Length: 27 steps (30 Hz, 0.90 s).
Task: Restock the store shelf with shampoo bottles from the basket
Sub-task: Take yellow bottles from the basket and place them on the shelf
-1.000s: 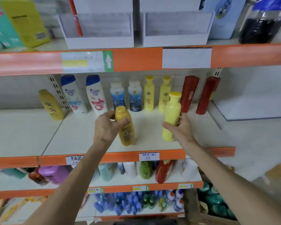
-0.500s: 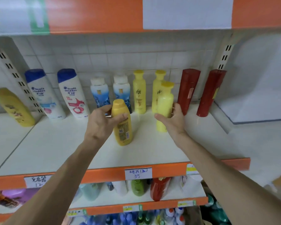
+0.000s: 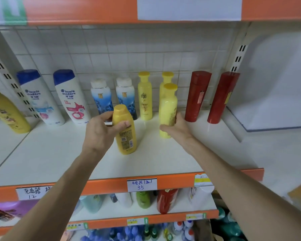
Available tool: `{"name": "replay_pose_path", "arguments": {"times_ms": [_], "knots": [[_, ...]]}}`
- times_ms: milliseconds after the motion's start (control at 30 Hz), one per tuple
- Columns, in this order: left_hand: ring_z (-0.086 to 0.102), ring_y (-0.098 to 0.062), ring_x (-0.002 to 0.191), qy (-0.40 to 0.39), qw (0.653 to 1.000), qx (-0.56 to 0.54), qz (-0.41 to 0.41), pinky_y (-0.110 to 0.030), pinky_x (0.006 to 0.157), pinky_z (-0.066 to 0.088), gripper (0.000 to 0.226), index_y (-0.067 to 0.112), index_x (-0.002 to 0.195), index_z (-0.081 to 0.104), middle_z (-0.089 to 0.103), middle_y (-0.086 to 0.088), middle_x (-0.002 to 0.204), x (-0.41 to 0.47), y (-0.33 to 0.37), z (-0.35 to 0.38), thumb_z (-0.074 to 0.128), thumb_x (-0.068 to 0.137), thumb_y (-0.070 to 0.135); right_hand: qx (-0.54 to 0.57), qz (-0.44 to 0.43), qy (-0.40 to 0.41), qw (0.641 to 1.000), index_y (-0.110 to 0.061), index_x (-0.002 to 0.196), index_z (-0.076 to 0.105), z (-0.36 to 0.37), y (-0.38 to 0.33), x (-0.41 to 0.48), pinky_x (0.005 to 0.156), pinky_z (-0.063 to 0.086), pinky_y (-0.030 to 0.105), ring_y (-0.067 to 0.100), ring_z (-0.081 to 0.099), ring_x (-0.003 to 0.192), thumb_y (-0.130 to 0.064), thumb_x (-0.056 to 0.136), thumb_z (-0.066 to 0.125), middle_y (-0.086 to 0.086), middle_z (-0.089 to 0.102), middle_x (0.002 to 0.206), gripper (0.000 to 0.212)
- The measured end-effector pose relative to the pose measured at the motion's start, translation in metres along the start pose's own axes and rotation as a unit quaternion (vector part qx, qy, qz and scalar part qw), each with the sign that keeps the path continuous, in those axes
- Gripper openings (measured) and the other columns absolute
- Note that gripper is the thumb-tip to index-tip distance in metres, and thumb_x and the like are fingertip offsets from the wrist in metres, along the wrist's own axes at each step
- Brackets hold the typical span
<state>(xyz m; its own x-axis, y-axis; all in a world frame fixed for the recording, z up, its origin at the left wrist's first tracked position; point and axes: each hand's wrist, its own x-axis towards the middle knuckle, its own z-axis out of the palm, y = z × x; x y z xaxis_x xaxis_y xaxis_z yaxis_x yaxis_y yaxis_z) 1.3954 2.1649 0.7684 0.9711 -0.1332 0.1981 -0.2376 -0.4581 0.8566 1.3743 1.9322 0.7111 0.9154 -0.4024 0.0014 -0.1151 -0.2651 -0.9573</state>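
Shelf (image 3: 59,153), white board with orange front rail; left hand (image 3: 101,131): thumb and fingers curled round the upper part of the amber bottle (image 3: 126,138), which stands slightly tilted on the board at mid-depth; right hand (image 3: 178,127): fingers wrapped round the lower half of the pale yellow bottle (image 3: 168,108), upright, base on the board, just in front of the yellow bottles (image 3: 145,96) at the back; same back row: blue-capped white bottles (image 3: 71,98), blue-white bottles (image 3: 101,96), red bottles (image 3: 197,96).
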Motion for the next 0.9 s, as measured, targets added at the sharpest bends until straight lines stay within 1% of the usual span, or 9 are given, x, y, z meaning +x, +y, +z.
{"name": "replay_pose_path", "arguments": {"times_ms": [133,333,400,500,633,700,767,833,900], "knots": [[0.062,-0.012,0.09,0.005,1.0,-0.006,0.006,-0.017,0.065,0.044,0.045,0.019,0.116,0.066,0.067,0.007,0.097,-0.004,0.001,0.001,0.076,0.076,0.037,-0.032,-0.008,0.036,0.999,-0.018,0.119,0.05,-0.002,0.005,0.003,0.087,0.054,0.036,0.019,0.063,0.104,-0.02,0.075,0.081,0.0,0.064,0.116,0.054],[0.06,0.008,0.077,-0.019,0.999,-0.042,0.022,-0.005,0.059,0.043,0.041,0.018,0.116,0.065,0.064,0.017,0.089,-0.007,0.005,0.004,0.076,0.078,0.028,-0.032,-0.008,0.115,0.993,-0.015,0.104,0.048,0.012,0.005,0.003,0.081,0.056,0.05,0.022,0.065,0.091,-0.035,0.061,0.085,0.005,0.062,0.104,0.06],[0.059,0.01,0.074,-0.028,0.998,-0.049,0.024,-0.003,0.058,0.042,0.037,0.018,0.114,0.066,0.064,0.017,0.088,-0.005,0.006,0.006,0.075,0.079,0.028,-0.038,-0.009,0.12,0.992,-0.014,0.104,0.051,0.013,0.006,0.002,0.08,0.056,0.05,0.023,0.065,0.09,-0.037,0.061,0.085,0.005,0.062,0.104,0.06],[0.058,0.001,0.083,-0.046,0.997,-0.054,0.021,-0.013,0.066,0.043,0.041,0.016,0.117,0.065,0.066,0.006,0.096,-0.002,0.006,0.008,0.074,0.08,0.03,-0.056,-0.012,0.121,0.991,-0.014,0.107,0.053,0.011,0.005,0.001,0.079,0.057,0.044,0.022,0.065,0.094,-0.037,0.063,0.087,0.002,0.061,0.106,0.06],[0.059,0.001,0.081,-0.042,0.997,-0.054,0.021,-0.015,0.065,0.043,0.039,0.02,0.115,0.065,0.066,0.004,0.097,-0.002,0.004,0.008,0.074,0.08,0.031,-0.017,0.012,0.047,0.999,-0.018,0.118,0.05,0.0,0.0,-0.003,0.074,0.05,0.027,0.015,0.063,0.099,-0.02,0.075,0.079,-0.001,0.063,0.109,0.052],[0.059,0.0,0.082,-0.04,0.998,-0.052,0.022,-0.016,0.066,0.043,0.04,0.02,0.116,0.065,0.067,0.002,0.099,-0.002,0.003,0.009,0.074,0.079,0.033,-0.015,0.008,0.032,0.999,-0.02,0.121,0.05,-0.005,-0.002,-0.004,0.084,0.05,0.031,0.017,0.063,0.104,-0.017,0.077,0.076,-0.004,0.064,0.109,0.051],[0.059,-0.002,0.083,-0.039,0.998,-0.051,0.02,-0.017,0.066,0.043,0.042,0.019,0.118,0.065,0.067,0.0,0.101,0.0,0.003,0.009,0.074,0.079,0.033,-0.041,-0.007,0.059,0.997,-0.015,0.117,0.05,-0.004,-0.005,-0.004,0.085,0.051,0.035,0.018,0.062,0.101,-0.021,0.075,0.081,-0.001,0.062,0.11,0.053],[0.059,-0.002,0.082,-0.04,0.998,-0.049,0.018,-0.017,0.066,0.043,0.044,0.019,0.119,0.064,0.067,0.0,0.103,0.0,0.003,0.009,0.074,0.079,0.034,-0.1,-0.008,0.106,0.989,-0.011,0.115,0.046,0.001,-0.007,-0.003,0.084,0.05,0.036,0.018,0.055,0.099,-0.032,0.068,0.086,0.003,0.052,0.113,0.066],[0.058,-0.001,0.082,-0.041,0.998,-0.045,0.019,-0.016,0.066,0.042,0.044,0.019,0.119,0.064,0.066,0.001,0.102,0.0,0.004,0.009,0.073,0.08,0.034,-0.115,0.009,0.11,0.987,-0.01,0.123,0.043,0.004,-0.005,-0.003,0.088,0.047,0.035,0.018,0.048,0.104,-0.039,0.066,0.087,0.002,0.044,0.117,0.078]]}}
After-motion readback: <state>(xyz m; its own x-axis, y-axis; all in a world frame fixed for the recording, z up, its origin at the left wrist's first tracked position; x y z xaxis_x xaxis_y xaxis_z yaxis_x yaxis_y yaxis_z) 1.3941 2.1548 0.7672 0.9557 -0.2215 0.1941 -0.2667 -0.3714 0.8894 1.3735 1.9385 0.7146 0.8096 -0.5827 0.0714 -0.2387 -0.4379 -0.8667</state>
